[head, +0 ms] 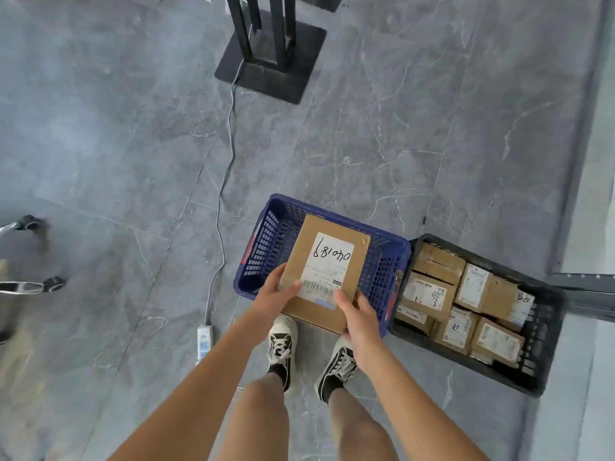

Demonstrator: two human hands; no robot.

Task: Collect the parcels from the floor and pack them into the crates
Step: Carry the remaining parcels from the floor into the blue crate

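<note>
Parcel (327, 271) above left crate (396, 261), beside right crate (545, 344).

Matt cardboard parcel (327, 271) with a smooth white paper label.
Perforated plastic crates: blue crate (266, 247), black crate (545, 331) at 3 o'clock, on polished grey veined stone floor (416, 128); matt black metal stand base (271, 61) at 12 o'clock.

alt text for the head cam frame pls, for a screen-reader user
Seen from above, a person's left hand and right hand hold a labelled cardboard parcel over a blue crate on a grey floor. Beside it, a black crate is full of parcels. A power strip lies left of the person's shoes.
</note>
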